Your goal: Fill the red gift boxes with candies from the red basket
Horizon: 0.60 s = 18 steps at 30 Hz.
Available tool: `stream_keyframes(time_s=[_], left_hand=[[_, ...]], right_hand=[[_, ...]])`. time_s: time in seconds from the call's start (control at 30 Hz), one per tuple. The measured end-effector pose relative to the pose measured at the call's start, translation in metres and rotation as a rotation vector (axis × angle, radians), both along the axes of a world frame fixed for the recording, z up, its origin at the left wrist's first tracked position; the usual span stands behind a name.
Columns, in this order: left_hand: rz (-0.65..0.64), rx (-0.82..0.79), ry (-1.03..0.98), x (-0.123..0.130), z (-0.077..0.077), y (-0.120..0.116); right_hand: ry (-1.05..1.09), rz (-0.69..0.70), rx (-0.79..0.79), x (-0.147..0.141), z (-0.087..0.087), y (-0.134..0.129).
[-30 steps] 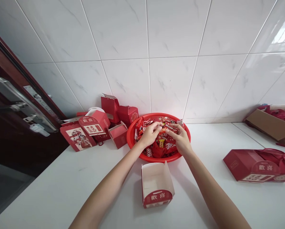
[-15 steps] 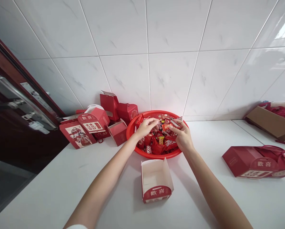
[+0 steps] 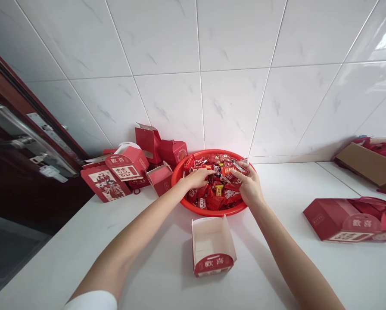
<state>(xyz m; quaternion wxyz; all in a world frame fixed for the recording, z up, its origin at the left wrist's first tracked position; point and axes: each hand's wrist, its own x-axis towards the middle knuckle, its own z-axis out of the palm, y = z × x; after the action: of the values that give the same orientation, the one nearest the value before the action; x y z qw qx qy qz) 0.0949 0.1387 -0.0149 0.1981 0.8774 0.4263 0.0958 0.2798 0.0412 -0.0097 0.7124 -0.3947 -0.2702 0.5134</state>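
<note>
A red oval basket (image 3: 209,212) holds many wrapped candies (image 3: 215,201) and stands against the tiled wall. My left hand (image 3: 198,178) reaches over the basket's left part, its fingers closed down at the candies; what they grip, if anything, is too small to name. At the right side of the basket, my right hand (image 3: 249,183) holds wrapped candies, an orange-red one (image 3: 227,171) between thumb and fingers. In front of the basket sits an open red and white box (image 3: 209,241), its inside bare.
Several red gift boxes (image 3: 125,165) crowd together left of the basket. Two closed red boxes (image 3: 338,219) lie at the right, with a cardboard box (image 3: 367,165) of red items behind them. A dark door (image 3: 15,172) with a metal handle borders the left.
My left hand has moved slightly down and to the left among the candies, away from my right hand. My right hand has barely moved and still holds candies.
</note>
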Motion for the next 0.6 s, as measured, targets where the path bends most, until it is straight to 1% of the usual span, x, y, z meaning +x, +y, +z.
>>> stream_keyframes(time_s=[0.13, 0.27, 0.43, 0.5, 0.6], left_hand=[[0.015, 0.014, -0.004, 0.003, 0.0, -0.002], [0.057, 0.003, -0.11, 0.001, 0.002, -0.001], [0.143, -0.049, -0.403, -0.005, 0.01, -0.004], [0.164, -0.087, -0.529, -0.008, 0.012, -0.012], [0.187, -0.142, -0.677, -0.011, 0.013, -0.029]], right_hand=[[0.002, -0.002, 0.0, -0.001, 0.001, -0.001], [0.004, 0.013, 0.009, -0.001, 0.002, -0.001], [0.0, 0.004, 0.003, 0.0, 0.001, 0.0], [-0.012, 0.006, -0.001, 0.0, -0.001, 0.001], [-0.056, 0.028, 0.024, 0.001, -0.003, 0.002]])
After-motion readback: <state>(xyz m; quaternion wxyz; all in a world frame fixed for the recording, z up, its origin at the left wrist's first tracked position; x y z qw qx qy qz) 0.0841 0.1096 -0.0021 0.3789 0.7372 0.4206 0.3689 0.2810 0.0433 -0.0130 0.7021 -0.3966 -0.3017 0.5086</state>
